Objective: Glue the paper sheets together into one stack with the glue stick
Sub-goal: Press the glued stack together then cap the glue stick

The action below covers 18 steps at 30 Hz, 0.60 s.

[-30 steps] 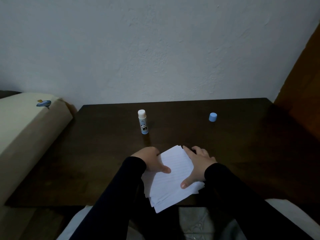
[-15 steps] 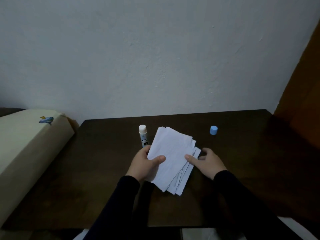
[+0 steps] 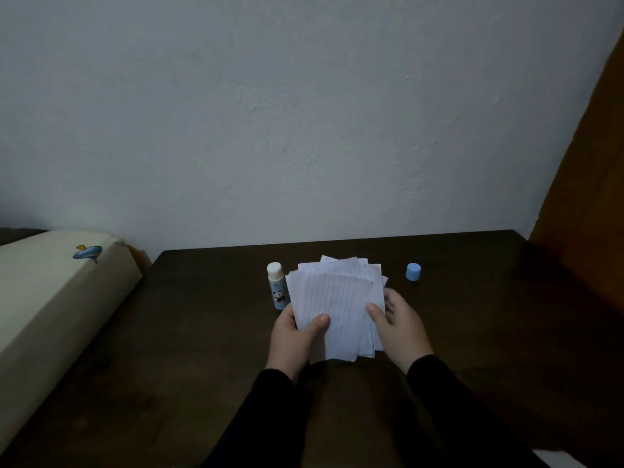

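Note:
A loose stack of white lined paper sheets [image 3: 334,298] is held up above the dark wooden table [image 3: 202,332], its edges uneven. My left hand [image 3: 293,339] grips the stack's lower left, thumb on top. My right hand [image 3: 398,329] holds the right edge, thumb on the front sheet. The glue stick [image 3: 277,288] stands upright and uncapped just left of the sheets, partly hidden behind them. Its blue cap [image 3: 413,271] rests on the table to the right.
A cream cushioned piece [image 3: 50,298] with a small blue sticker lies along the table's left side. A white wall [image 3: 304,113] stands right behind the table. An orange-brown surface [image 3: 591,197] rises at the right edge.
The sheets were lifted from the table's near edge and turned upright in front of me. My right hand, apart from them half a second ago, now grips their right edge.

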Tool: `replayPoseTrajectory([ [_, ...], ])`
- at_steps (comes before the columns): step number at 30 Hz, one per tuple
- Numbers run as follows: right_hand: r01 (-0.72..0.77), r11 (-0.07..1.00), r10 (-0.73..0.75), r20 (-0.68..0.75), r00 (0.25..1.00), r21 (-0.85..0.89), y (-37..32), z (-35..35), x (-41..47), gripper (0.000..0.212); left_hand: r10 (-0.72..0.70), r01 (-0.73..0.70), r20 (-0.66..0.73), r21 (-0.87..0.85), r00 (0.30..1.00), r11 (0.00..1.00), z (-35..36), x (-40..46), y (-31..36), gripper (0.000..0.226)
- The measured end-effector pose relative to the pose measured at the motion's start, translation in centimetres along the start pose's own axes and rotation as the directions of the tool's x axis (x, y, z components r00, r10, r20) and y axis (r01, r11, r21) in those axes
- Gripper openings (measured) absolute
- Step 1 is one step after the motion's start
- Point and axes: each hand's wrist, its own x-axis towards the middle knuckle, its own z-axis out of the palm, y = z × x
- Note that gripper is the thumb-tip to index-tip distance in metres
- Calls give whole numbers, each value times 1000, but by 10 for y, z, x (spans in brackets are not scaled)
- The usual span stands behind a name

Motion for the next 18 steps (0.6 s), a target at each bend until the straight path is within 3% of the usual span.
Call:
replayPoseTrajectory([
  [4, 36, 999, -37, -6, 999, -16, -2, -4, 0, 21, -3, 5, 21, -72, 1000, 997, 2, 1, 2, 35],
  [11, 11, 991, 0, 80, 997, -135, 1, -4, 4, 48, 77, -79, 48, 47, 996, 996, 7, 8, -3, 47],
  [18, 12, 998, -7, 88, 996, -59, 5, 4, 5, 47, 105, -108, 46, 63, 993, 992, 12, 10, -7, 45],
])
